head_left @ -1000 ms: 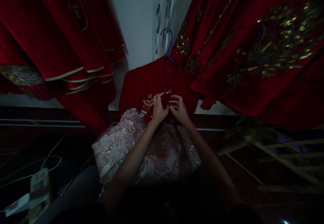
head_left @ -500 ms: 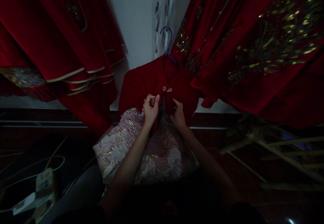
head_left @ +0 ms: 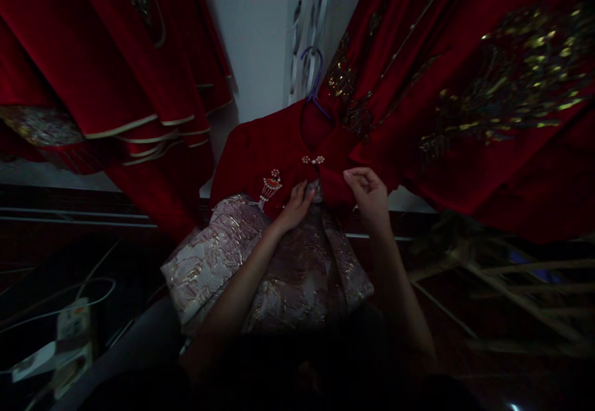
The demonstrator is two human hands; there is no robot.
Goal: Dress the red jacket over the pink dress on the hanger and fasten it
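Note:
A red jacket (head_left: 264,138) with a pale brocade lower part (head_left: 302,274) hangs from a purple hanger (head_left: 317,76). Pearly flower clasps (head_left: 313,160) join its front below the collar. A beaded tassel brooch (head_left: 270,186) hangs on the left side of its chest. My left hand (head_left: 294,209) lies on the front opening just under the clasps, thumb and fingers closed on the cloth edge. To the right, my right hand (head_left: 370,191) is raised off the jacket in a pinch. Whatever its fingertips hold is too small and dark to make out.
Red garments with pale trim (head_left: 153,76) hang at the left, and a gold-sequinned red garment (head_left: 511,88) at the right. A wooden rack (head_left: 520,293) stands low on the right. A power strip with cables (head_left: 74,336) lies at lower left.
My right hand has moved away from the jacket front, up and to the right. My left hand has shifted right onto the opening, uncovering the tassel brooch.

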